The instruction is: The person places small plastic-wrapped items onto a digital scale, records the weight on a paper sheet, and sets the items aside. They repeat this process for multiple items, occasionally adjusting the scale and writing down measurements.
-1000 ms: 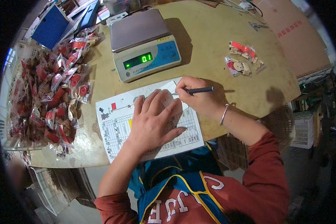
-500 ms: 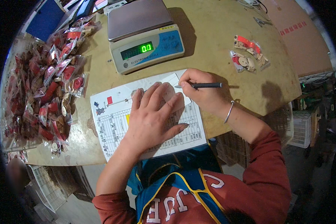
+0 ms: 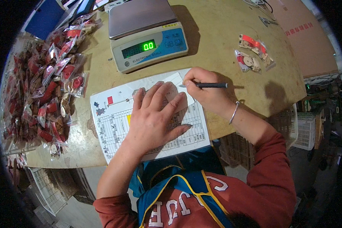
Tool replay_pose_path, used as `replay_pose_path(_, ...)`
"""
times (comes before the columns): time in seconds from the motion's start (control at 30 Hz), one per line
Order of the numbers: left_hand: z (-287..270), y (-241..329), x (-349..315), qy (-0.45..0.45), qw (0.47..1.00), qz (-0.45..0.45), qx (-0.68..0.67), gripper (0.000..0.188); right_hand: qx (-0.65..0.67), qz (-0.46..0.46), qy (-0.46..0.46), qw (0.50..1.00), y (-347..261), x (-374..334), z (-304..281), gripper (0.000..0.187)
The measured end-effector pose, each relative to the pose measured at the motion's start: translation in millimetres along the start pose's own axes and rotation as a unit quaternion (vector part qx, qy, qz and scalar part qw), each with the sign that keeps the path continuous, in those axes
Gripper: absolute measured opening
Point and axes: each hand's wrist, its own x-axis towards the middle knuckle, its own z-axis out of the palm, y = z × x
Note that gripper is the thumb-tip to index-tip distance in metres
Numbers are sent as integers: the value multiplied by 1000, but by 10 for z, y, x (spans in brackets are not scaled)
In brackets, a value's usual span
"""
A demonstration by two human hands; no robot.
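We saw a dark pen (image 3: 213,85) over the far right part of the big printed sheet (image 3: 112,131). The right hand (image 3: 203,93) gripped it, with the thumb and fingers pinched around it near its tip. The tip poked out to the left of those fingers, over a small white slip (image 3: 174,80) on the sheet. We could not tell if the tip touched the slip. The pen's back end stuck out to the right. The left hand (image 3: 152,119) lay on the middle of the sheet with its fingers spread, and it hid some of the slip. Just past the sheet's far edge, we saw a scale (image 3: 174,43). Left of the sheet was a big heap of clear bags (image 3: 45,97) with red and tan bits inside. Well to the right of the sheet, we saw a few more small bags (image 3: 250,61) on the yellowish table (image 3: 216,41).
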Motion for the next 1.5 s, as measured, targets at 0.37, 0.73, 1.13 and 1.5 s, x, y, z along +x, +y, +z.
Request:
replay_pose_path(0.37, 1, 9, 0, -11, 1000, -7, 2, 76, 58, 23, 4, 998, -23, -9, -19, 7)
replay_pose_path(0.73, 8, 3, -6, -11, 1000, -7, 1, 81, 31, -5, 30, 999, 24, -3, -3, 6)
replay_pose_path(1.13, -5, 22, -16, -3, 1000, -6, -17, 79, 130, 24, 97, 987, 17, 1, -98, 7)
replay_pose_path(1.5, -8, 12, -105, 68, 993, -22, -89, 78, -212, -107, 233, 943, 123, 40, -991, 28)
